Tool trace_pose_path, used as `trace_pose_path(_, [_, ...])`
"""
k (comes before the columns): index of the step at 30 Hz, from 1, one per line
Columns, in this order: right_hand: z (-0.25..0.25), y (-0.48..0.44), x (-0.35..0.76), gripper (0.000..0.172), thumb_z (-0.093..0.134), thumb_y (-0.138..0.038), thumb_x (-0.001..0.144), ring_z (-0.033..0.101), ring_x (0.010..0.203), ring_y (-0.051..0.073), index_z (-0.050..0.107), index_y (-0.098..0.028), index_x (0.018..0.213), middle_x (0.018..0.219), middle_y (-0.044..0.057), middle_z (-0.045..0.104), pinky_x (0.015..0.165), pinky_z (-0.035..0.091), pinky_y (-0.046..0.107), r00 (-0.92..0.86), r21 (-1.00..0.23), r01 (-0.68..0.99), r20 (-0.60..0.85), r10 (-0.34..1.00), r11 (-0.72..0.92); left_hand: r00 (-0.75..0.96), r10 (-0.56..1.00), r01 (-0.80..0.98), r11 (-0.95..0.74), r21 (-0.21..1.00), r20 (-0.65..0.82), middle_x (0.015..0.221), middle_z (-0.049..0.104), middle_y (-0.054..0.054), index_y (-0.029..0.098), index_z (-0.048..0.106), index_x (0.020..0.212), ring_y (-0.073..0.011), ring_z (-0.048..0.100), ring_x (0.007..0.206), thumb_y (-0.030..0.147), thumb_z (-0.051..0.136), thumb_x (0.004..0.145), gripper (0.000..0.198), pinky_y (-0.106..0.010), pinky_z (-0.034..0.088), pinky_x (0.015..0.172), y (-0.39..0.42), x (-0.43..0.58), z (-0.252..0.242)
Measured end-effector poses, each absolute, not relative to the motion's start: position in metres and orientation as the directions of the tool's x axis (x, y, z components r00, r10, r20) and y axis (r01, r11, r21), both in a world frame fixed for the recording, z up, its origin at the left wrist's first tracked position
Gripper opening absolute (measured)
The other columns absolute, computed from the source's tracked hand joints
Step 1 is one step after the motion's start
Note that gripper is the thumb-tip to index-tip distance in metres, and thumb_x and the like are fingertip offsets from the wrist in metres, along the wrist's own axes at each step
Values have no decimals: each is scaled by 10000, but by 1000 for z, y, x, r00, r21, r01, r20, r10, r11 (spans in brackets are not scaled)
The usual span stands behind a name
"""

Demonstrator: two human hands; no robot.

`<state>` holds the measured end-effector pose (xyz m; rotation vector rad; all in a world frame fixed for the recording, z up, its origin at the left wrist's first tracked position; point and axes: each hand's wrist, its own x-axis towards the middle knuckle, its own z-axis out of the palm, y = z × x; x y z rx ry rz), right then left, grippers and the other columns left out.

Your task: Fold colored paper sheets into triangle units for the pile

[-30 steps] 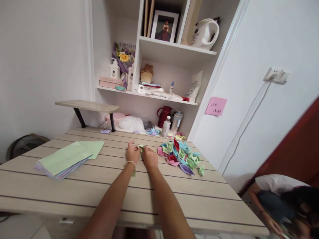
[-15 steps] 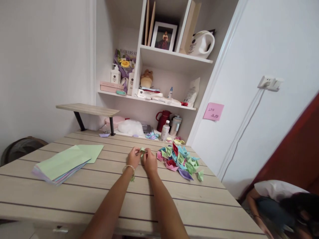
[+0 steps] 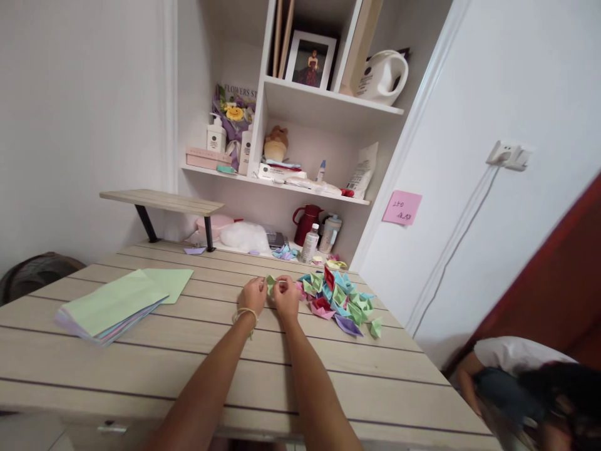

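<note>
Between my two hands is a small piece of folded green paper [image 3: 270, 283], mostly covered by fingers. My left hand [image 3: 253, 295] pinches its left side, a bracelet around that wrist. Its right side is pinched by my right hand [image 3: 286, 298]. Just right of my right hand lies a pile of folded paper boats [image 3: 340, 297] in green, blue, pink, red and purple. A stack of coloured paper sheets [image 3: 117, 304], light green on top, rests on the left of the table.
The slatted wooden table [image 3: 201, 369] carries a small raised shelf [image 3: 162, 202] at back left. Behind stand a bottle [image 3: 310, 244], a red jug [image 3: 307, 224] and a cup [image 3: 330, 234]. Another person [image 3: 521, 376] crouches at lower right.
The view has shifted slightly. My fingers have moved a little on the green paper, and my hands sit slightly farther apart. Both still hold it.
</note>
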<state>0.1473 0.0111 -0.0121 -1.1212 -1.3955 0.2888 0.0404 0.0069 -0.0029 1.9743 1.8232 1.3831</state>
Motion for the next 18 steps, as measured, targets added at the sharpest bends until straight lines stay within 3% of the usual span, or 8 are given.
trace_pose_path(5, [-11, 9, 146, 190, 443, -232, 715, 570, 552, 145, 549, -199, 869, 610, -12, 625, 564, 417, 235, 234, -697, 590, 630, 740, 407, -88, 893, 789, -207, 578, 440, 718, 630, -45, 233, 579, 848, -169, 556, 641, 380, 412, 808, 226, -241, 302, 560, 4, 43, -2])
trace_pose_path(10, [-10, 10, 147, 225, 392, -217, 745, 560, 564, 158, 561, -195, 892, 611, -1, 617, 549, 392, 239, 243, -702, 609, 608, 756, 369, -91, 889, 774, -221, 593, 449, 702, 636, -65, 235, 588, 834, -204, 570, 651, 366, 409, 807, 224, -262, 325, 591, 1, 45, 1])
trace_pose_path(13, [-10, 11, 149, 225, 392, -237, 744, 541, 525, 151, 567, -185, 875, 594, -5, 603, 529, 397, 236, 236, -746, 532, 585, 776, 401, -102, 873, 727, -262, 635, 477, 793, 653, -69, 238, 610, 817, -202, 574, 723, 365, 417, 803, 232, -265, 348, 637, -2, 42, 3])
trace_pose_path(18, [-10, 12, 153, 234, 405, -261, 734, 517, 461, 126, 561, -154, 872, 589, -7, 578, 461, 407, 216, 225, -832, 262, 546, 807, 490, -75, 819, 521, -454, 723, 568, 868, 663, -61, 244, 649, 837, -197, 580, 797, 377, 467, 771, 235, -269, 388, 706, 2, 35, 1])
